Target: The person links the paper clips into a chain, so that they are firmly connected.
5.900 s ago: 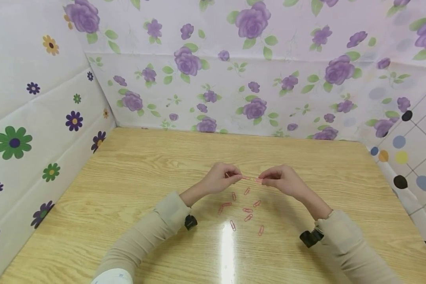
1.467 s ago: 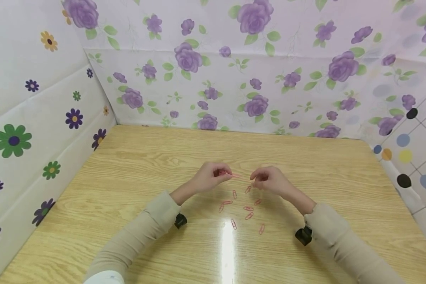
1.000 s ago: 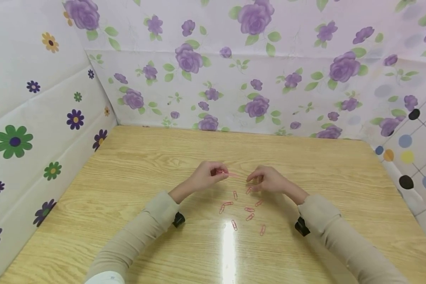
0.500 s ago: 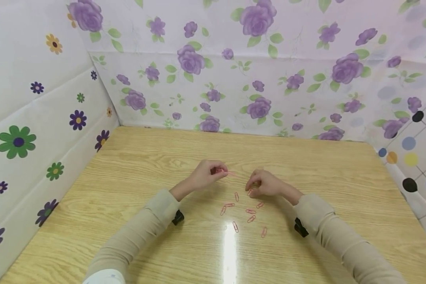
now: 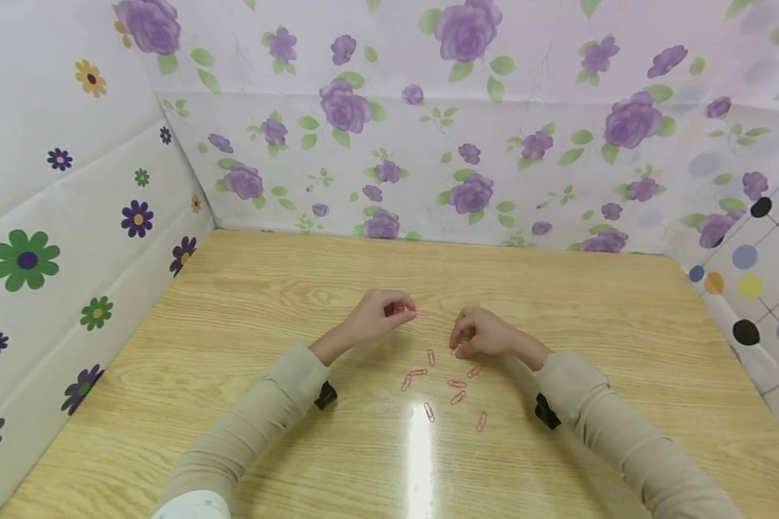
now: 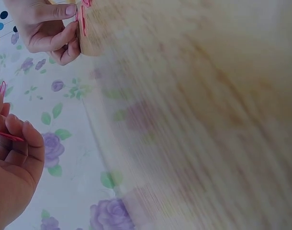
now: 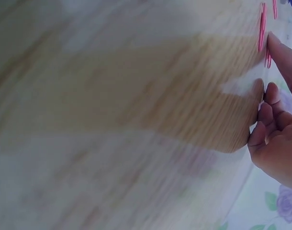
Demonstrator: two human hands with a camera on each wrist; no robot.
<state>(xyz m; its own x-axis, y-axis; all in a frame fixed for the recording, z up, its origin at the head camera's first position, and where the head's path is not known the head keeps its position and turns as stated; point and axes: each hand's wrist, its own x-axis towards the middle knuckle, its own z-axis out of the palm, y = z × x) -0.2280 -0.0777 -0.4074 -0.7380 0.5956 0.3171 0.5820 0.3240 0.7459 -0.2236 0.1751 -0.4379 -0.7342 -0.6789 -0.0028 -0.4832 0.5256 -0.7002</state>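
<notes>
Still at far left, left hand (image 5: 379, 317) keeps its thumb and fingertips pinched on pink paper clips (image 5: 421, 313), ends poking out rightward. Loose clips (image 5: 456, 384) lie scattered on the wooden tabletop (image 5: 266, 303), between the hands and toward the person. Right hand (image 5: 485, 334) has drawn away from the held clips and dropped to a single clip (image 5: 456, 350); work seems to have turned to that one. Its fingers curl downward, thumb and forefinger narrowly parted about the clip; cannot tell whether they grip it.
</notes>
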